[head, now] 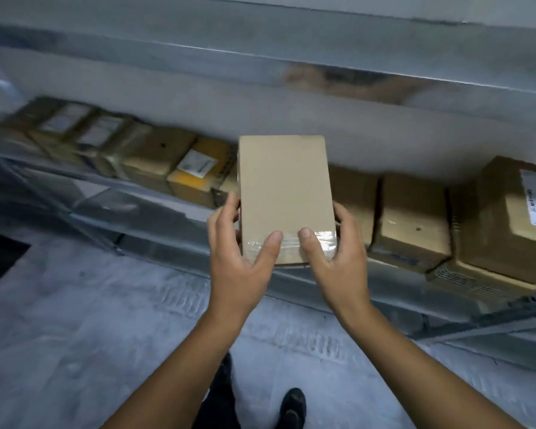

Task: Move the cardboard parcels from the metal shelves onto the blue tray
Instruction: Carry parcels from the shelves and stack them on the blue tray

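Head view: a plain cardboard parcel (285, 193) fills the centre of the frame, held in front of the metal shelf (84, 176) by both hands. The left hand (235, 261) grips its lower left corner, with the thumb pressed on the top face over a band of clear tape (291, 239) and the fingers (229, 205) curled round the left side. The right hand (338, 261) grips the lower right corner the same way, thumb on the tape and fingers (342, 213) wrapped round the right side. Whether the parcel's far end touches the shelf cannot be told.

Behind it, more parcels (155, 156) line the shelf from the upper left to the right edge of the frame, blurred at the left. A yellow box (195, 178) with a white label stands just left of the held parcel, and a large box (508, 230) with a printed label sits at the far right. Grey floor (75, 305) fills the lower frame, with a dark shoe (293, 404) at the bottom centre.
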`<state>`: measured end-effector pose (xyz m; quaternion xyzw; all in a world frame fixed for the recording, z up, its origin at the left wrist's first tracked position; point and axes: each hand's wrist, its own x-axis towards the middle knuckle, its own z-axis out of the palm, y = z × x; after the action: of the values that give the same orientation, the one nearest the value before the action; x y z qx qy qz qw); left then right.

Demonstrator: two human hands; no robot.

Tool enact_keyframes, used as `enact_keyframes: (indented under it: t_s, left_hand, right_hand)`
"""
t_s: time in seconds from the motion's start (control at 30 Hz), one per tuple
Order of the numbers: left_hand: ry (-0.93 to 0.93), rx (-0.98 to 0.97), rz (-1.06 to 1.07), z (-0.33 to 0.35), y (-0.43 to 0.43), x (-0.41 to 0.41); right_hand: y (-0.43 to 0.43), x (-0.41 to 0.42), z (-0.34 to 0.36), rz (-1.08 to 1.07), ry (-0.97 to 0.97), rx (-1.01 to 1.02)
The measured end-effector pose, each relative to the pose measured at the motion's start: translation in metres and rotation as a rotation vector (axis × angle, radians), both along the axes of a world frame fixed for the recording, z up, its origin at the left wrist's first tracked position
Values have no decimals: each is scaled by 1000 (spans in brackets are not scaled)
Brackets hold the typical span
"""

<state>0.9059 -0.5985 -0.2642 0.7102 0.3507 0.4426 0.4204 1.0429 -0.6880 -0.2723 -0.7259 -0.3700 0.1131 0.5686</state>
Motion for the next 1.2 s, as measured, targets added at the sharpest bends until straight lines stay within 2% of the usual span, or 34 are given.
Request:
enact_keyframes:
  t_s: [0.23,0.43,0.67,0.93,1.2]
  left_hand:
    - [-18,20,299,5,61,-160]
    - [-104,-29,505,4,131,-328]
    - [-180,-134,618,12,204,-515]
    - [-76,-213,827,6,290,-637]
    - [-13,-231,948,-17,403,-707]
  right_hand:
    - [110,-132,9,355,-44,6]
    - [213,-282,4,611,-29,2]
    - [313,-446,3,880,8,-8]
    - [408,-546,-4,1038,-9,-51]
    - [545,-621,-23,1174,-17,-76]
